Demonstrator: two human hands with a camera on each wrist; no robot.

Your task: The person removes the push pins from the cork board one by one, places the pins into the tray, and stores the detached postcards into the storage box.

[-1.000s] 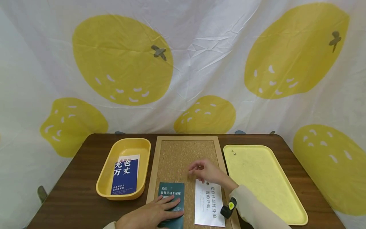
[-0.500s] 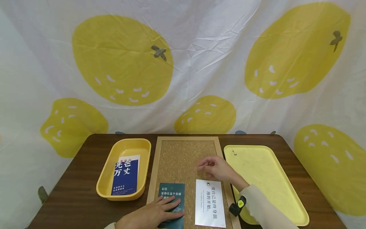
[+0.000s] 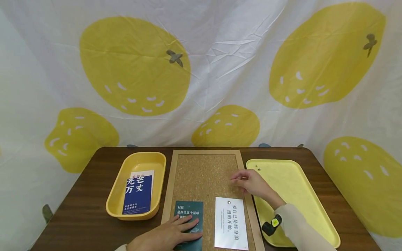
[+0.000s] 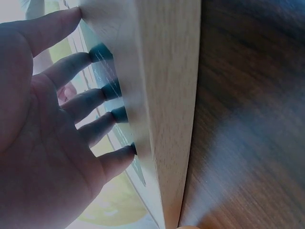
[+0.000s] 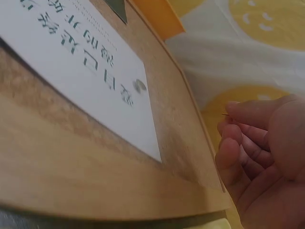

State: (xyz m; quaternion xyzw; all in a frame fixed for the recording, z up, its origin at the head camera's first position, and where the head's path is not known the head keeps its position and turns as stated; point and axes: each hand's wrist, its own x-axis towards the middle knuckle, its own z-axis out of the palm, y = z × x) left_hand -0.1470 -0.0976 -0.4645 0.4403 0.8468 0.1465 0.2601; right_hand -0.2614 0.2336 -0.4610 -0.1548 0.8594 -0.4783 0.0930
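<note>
My left hand (image 3: 163, 235) lies with spread fingers on a dark green card (image 3: 189, 206) at the lower left of the framed cork board (image 3: 204, 174). In the left wrist view its fingertips rest on that card, beside the wooden frame (image 4: 167, 95). My right hand (image 3: 251, 183) is raised over the board's right edge. The right wrist view shows its thumb and finger pinching a thumbtack, with just the thin point (image 5: 225, 114) showing. Below that hand, a white card (image 3: 230, 223) lies on the cork with a metal tack (image 3: 229, 202) at its top.
A deep yellow basin (image 3: 113, 188) with a blue card (image 3: 137, 195) and a paler one under it stands left of the board. At the right is a pale yellow tray (image 3: 301, 198), with a few small tacks (image 3: 259, 169) near its far left corner.
My right hand has moved right and slightly away from me, from above the cork to the board's right edge, uncovering the white card's top. My left hand has stayed on the green card.
</note>
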